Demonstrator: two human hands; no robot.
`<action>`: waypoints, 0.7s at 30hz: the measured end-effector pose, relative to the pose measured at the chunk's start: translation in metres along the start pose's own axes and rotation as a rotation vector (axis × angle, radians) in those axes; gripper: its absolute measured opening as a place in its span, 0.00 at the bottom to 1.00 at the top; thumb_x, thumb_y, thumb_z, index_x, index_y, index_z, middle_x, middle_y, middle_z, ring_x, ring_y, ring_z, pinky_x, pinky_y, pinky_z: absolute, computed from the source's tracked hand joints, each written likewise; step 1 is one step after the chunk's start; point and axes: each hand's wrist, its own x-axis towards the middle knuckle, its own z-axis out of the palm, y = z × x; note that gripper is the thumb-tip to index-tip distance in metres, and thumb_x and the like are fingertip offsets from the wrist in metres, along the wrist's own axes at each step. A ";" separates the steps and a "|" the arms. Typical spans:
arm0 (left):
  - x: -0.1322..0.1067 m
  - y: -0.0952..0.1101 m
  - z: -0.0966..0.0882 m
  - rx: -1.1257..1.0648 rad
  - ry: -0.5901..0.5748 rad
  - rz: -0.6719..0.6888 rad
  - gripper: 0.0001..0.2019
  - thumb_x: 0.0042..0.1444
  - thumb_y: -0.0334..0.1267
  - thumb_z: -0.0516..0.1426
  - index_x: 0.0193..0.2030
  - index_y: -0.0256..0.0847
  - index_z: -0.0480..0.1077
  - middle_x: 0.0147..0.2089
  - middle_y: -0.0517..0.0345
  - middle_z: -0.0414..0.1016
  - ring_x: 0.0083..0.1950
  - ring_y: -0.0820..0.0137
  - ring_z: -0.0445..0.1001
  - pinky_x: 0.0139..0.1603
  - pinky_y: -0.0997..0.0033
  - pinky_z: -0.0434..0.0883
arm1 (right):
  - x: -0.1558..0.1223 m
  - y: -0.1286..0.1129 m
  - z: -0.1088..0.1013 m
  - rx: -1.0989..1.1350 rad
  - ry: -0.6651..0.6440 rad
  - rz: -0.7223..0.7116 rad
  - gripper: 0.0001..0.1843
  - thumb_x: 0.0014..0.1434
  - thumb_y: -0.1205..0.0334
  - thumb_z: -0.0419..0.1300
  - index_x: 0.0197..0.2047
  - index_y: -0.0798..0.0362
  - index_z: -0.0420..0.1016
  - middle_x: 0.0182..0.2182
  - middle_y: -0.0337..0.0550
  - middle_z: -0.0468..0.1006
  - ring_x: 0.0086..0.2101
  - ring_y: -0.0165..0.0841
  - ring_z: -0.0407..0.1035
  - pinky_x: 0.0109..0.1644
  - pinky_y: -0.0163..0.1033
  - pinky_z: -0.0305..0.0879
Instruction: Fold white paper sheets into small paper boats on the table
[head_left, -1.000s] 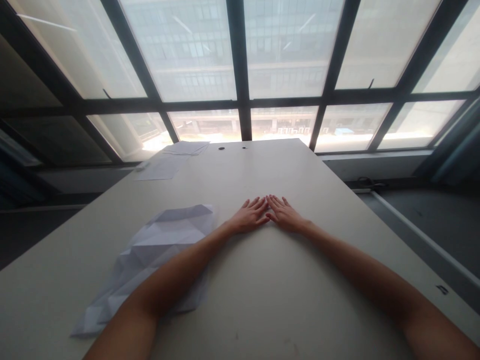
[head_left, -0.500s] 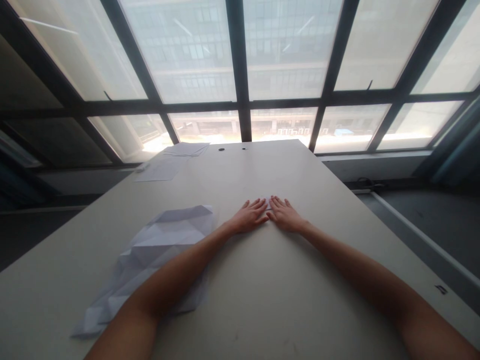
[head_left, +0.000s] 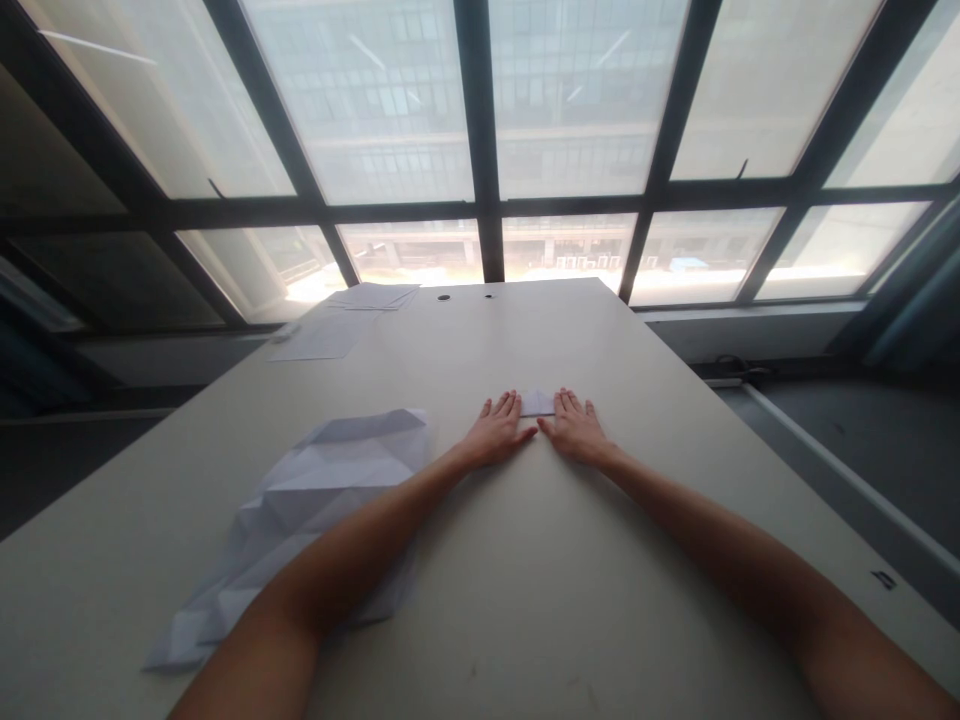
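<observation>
Far left of table: loose sheets of paper [head_left: 319, 340], and nearer, a large creased white sheet [head_left: 330, 480], lying unfolded (fold lines plainly visible). Left hand [head_left: 499, 432]: flat, palm down, fingers spread, released. Small folded paper piece [head_left: 538, 403]: on the white table [head_left: 480, 340], just between both hands, folded down to a narrow strip. Right hand [head_left: 574, 430]: flat, open, gripping nothing. Folding done so far: this one piece; the creased sheet remains unfolded.
</observation>
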 end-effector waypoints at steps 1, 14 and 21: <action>0.000 0.000 0.000 -0.001 0.000 -0.019 0.42 0.67 0.63 0.36 0.74 0.27 0.44 0.76 0.33 0.41 0.77 0.52 0.39 0.73 0.44 0.41 | 0.000 0.000 0.001 -0.001 0.002 0.000 0.38 0.69 0.43 0.45 0.73 0.60 0.51 0.71 0.64 0.49 0.70 0.49 0.42 0.70 0.65 0.37; -0.001 -0.003 0.001 -0.051 0.056 -0.019 0.30 0.69 0.52 0.45 0.74 0.46 0.49 0.75 0.46 0.51 0.76 0.53 0.47 0.71 0.38 0.47 | 0.004 0.004 -0.004 0.054 0.060 -0.095 0.25 0.68 0.49 0.52 0.61 0.54 0.67 0.66 0.59 0.62 0.67 0.47 0.51 0.68 0.60 0.43; 0.000 -0.005 -0.005 -0.045 0.146 0.015 0.25 0.68 0.49 0.50 0.68 0.46 0.60 0.67 0.46 0.67 0.70 0.55 0.60 0.68 0.46 0.58 | 0.005 0.008 -0.007 0.129 0.106 -0.168 0.19 0.65 0.49 0.58 0.53 0.52 0.71 0.57 0.55 0.71 0.62 0.46 0.59 0.67 0.59 0.47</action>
